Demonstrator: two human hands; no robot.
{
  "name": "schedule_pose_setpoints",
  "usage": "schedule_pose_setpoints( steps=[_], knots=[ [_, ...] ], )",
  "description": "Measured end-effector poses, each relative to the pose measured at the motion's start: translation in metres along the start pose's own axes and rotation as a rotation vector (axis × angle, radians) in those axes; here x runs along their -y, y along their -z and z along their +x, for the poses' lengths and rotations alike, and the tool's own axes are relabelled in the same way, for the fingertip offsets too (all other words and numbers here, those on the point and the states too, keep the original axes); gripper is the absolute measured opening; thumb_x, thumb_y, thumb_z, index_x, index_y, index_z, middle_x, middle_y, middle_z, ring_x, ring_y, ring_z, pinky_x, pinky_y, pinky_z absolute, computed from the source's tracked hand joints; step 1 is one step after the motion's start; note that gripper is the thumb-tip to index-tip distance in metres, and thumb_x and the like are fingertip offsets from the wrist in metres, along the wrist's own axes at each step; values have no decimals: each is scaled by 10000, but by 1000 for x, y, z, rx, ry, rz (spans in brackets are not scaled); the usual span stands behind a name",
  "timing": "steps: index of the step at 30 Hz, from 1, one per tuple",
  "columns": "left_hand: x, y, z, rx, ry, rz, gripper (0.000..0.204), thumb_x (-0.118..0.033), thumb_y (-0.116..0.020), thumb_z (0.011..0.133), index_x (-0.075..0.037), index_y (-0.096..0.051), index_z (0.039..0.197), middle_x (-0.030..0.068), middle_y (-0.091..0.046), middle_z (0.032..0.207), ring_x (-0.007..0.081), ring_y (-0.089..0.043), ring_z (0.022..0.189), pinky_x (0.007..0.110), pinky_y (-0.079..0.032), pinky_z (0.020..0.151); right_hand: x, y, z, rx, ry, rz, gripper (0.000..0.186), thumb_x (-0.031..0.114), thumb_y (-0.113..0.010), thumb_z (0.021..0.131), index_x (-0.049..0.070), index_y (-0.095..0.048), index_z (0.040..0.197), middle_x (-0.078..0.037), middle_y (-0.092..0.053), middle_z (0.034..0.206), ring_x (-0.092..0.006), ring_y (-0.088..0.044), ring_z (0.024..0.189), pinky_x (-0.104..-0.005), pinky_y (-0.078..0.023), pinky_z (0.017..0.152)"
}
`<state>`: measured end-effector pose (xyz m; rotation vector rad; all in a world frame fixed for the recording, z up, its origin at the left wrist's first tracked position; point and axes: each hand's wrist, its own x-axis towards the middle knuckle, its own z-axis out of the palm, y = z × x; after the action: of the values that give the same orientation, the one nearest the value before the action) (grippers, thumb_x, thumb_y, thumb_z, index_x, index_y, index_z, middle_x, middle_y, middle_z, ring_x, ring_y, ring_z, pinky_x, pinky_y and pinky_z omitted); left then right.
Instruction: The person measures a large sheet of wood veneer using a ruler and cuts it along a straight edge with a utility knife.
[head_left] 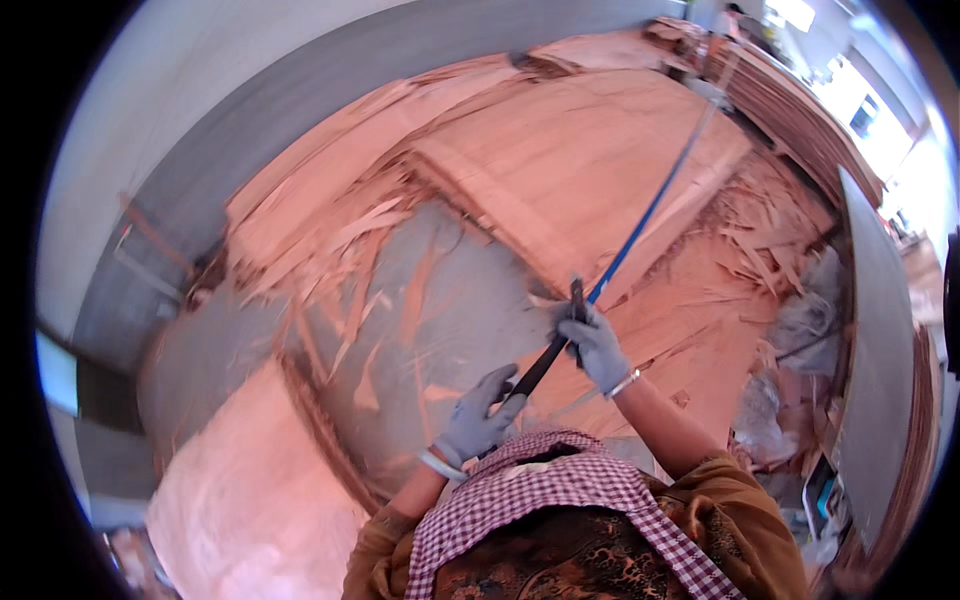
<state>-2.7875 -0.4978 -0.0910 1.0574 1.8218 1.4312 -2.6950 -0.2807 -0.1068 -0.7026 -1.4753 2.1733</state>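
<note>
Before my body runs a long thin blue pole (655, 210) with a black grip (538, 372), slanting up to the far right over the sheets. My right hand (598, 348), in a grey glove, is closed around the upper part of the grip. A short black piece (577, 295) sticks up by its fingers; I cannot make out what it is. Nearer to me, my left hand (476, 418), also gloved, has its fingers curled at the grip's lower end. Under the pole lies a broad stack of thin wood veneer sheets (590, 130). The pole's far end is blurred.
Torn veneer strips (365, 235) litter the grey floor (440, 270). Another veneer stack (250, 480) stands at the near left. Crumpled clear plastic (765, 420) and an upright grey panel (870, 370) are on the right. Taller sheet stacks (790, 110) and a person (727, 22) appear far right.
</note>
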Motion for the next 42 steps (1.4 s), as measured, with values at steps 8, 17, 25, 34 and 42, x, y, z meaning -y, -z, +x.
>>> schedule_pose_setpoints(
  steps=[8, 17, 25, 34, 42],
  knots=[
    [133, 137, 131, 78, 325, -199, 312, -253, -557, 907, -7, -613, 1089, 119, -662, 985, 172, -632, 877, 293, -495, 770, 4, 149, 177, -724, 224, -200, 181, 17, -517, 794, 27, -601, 954, -31, -568, 683, -109, -522, 528, -241, -432, 460],
    [185, 246, 326, 146, 481, -129, 326, -286, -554, 912, -14, -611, 1081, 92, -663, 893, 182, -637, 805, 304, -502, 731, -102, 160, 314, -736, -157, -443, 199, 5, -462, 876, 86, -579, 1017, 28, -441, 639, -75, -426, 512, -231, -373, 435],
    [232, 348, 469, 22, 813, -423, 359, -266, -525, 924, 11, -558, 1151, 119, -645, 886, 173, -635, 745, 287, -518, 673, -83, 138, 421, -764, -242, -349, 263, 0, -467, 864, 73, -588, 1086, 21, -484, 697, -75, -470, 570, -222, -422, 465],
    [351, 461, 790, 215, 752, -691, 292, -80, -451, 863, -8, -533, 1134, 143, -634, 900, 228, -625, 741, 326, -507, 625, -62, 58, 529, -915, -103, -409, 553, 1, -539, 841, 120, -404, 1364, -30, -581, 973, -94, -556, 674, -208, -462, 466],
    [542, 495, 997, -11, 806, -843, 270, -93, -449, 886, -18, -506, 1139, 141, -567, 1113, 259, -581, 1002, 378, -474, 896, -79, -26, 652, -972, -522, -283, 314, 120, -578, 887, 8, -476, 1162, -48, -558, 812, -156, -608, 631, -285, -535, 491]
  ],
)
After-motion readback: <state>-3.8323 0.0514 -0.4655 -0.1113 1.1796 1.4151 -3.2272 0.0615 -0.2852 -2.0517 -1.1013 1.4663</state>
